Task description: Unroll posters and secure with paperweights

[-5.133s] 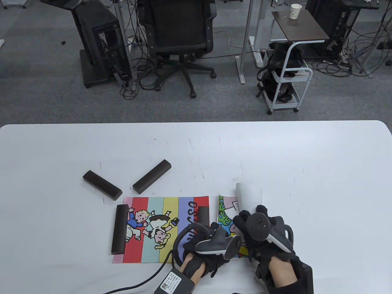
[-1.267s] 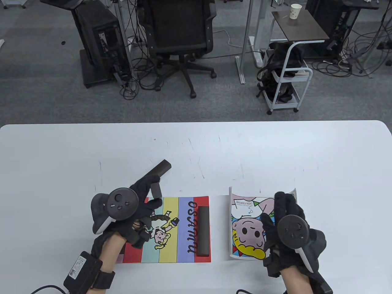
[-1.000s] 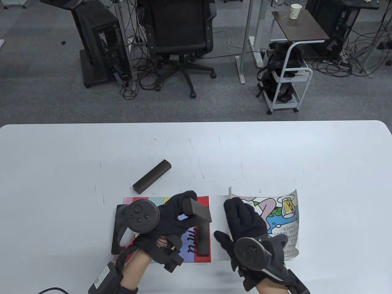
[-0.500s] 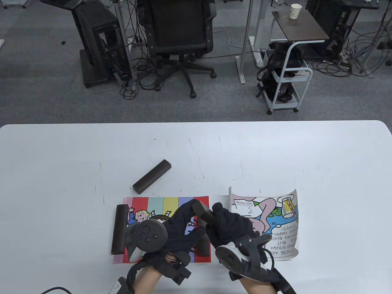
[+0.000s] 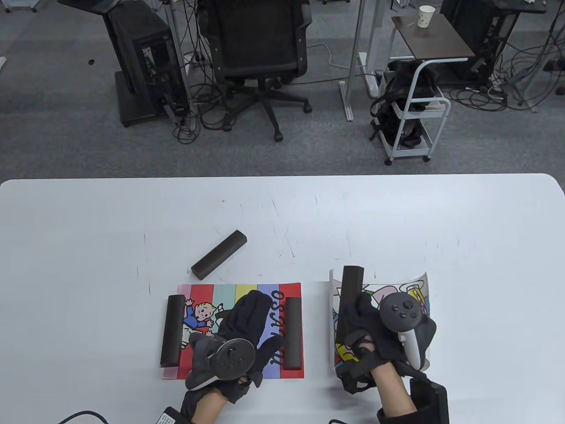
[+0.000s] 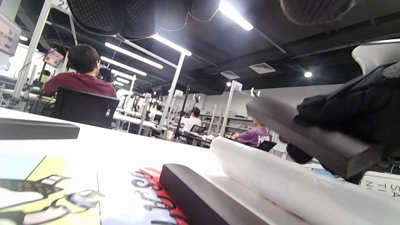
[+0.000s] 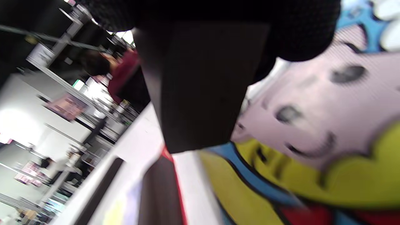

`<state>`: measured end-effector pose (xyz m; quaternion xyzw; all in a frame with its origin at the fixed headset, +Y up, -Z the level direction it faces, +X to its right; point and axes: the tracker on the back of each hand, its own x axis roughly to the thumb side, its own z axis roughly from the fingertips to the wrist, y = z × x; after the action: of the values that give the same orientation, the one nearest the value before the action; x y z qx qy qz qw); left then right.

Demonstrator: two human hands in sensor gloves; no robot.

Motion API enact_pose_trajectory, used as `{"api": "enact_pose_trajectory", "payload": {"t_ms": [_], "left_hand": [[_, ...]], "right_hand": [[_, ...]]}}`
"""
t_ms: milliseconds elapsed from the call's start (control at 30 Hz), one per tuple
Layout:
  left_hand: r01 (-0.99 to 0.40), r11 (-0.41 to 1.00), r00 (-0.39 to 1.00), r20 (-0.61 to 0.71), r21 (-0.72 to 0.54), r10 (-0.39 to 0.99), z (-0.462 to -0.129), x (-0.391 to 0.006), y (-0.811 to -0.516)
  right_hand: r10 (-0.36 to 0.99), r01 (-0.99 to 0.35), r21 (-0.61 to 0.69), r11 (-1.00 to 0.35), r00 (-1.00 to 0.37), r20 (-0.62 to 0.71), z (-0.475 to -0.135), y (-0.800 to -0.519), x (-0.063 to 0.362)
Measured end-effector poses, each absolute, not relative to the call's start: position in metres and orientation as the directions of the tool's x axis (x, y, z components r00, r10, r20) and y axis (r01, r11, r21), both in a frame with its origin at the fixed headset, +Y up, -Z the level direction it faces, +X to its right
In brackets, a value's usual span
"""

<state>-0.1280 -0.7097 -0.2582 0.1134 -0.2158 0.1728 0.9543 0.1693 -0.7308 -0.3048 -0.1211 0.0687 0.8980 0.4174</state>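
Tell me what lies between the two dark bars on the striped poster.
In the table view, the left hand lies over the striped poster between the left bar and the right bar, covering part of the cartoon children and lettering.

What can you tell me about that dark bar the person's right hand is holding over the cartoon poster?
The dark bar is a long, slim block, dark brown to black with a matte surface and squared ends, possibly wood. The right hand grips its near half, and its far end pokes out beyond the fingers. It runs along the left edge of the cartoon poster. The left wrist view shows it tilted, far end raised, above the poster's curled edge, so it seems not yet laid flat. It looks the same as the bars on the striped poster.
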Motion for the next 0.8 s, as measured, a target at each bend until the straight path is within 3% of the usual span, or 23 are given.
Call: {"api": "enact_pose_trajectory", "payload": {"t_ms": [100, 333, 667, 800], "left_hand": [[-0.367, 0.921, 0.853, 0.443, 0.133, 0.276, -0.258, -0.129, -0.712], [-0.367, 0.924, 0.853, 0.435, 0.105, 0.289, -0.260, -0.129, -0.715], [-0.374, 0.923, 0.845, 0.442, 0.089, 0.300, -0.259, -0.129, -0.715], [-0.385, 0.920, 0.838, 0.447, 0.080, 0.312, -0.259, -0.128, -0.716]], "right_hand": [[0.709, -0.768, 0.116, -0.630, -0.629, -0.319, -0.308, -0.747, 0.159], [0.598, -0.663, 0.184, -0.725, -0.740, -0.309, -0.310, -0.772, 0.133], [0.321, -0.366, 0.135, -0.921, -0.908, -0.268, -0.304, -0.766, 0.128], [0.328, -0.365, 0.130, -0.922, -0.914, -0.240, -0.301, -0.759, 0.128]]}}
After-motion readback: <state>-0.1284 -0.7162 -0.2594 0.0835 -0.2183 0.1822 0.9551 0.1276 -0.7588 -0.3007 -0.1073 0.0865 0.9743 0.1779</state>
